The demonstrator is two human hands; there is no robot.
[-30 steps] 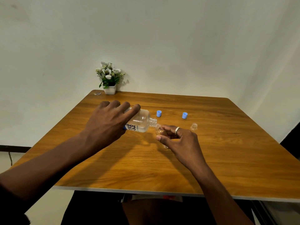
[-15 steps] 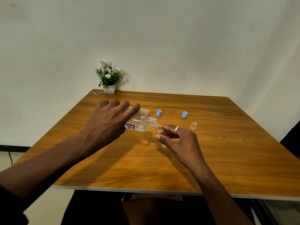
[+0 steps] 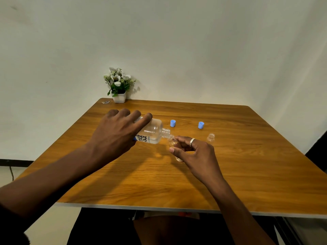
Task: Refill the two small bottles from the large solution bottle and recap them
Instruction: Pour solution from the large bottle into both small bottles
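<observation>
Left hand (image 3: 115, 137) holds large bottle (image 3: 153, 129), label (image 3: 143, 138) "re/nu".

One view only: wide-angle head cam above the table's (image 3: 230, 174) near edge, facing forward and down toward far edge and wall (image 3: 194, 50). Close in; near-right corner cropped.

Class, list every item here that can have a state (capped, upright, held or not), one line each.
Large solution bottle: uncapped, tipped sideways, held by left hand.
Held small bottle: uncapped, tilted, in right hand, at the large bottle's mouth.
Second small bottle: uncapped, upright on table, free.
First blue cap and second blue cap: off, loose on table.
</observation>
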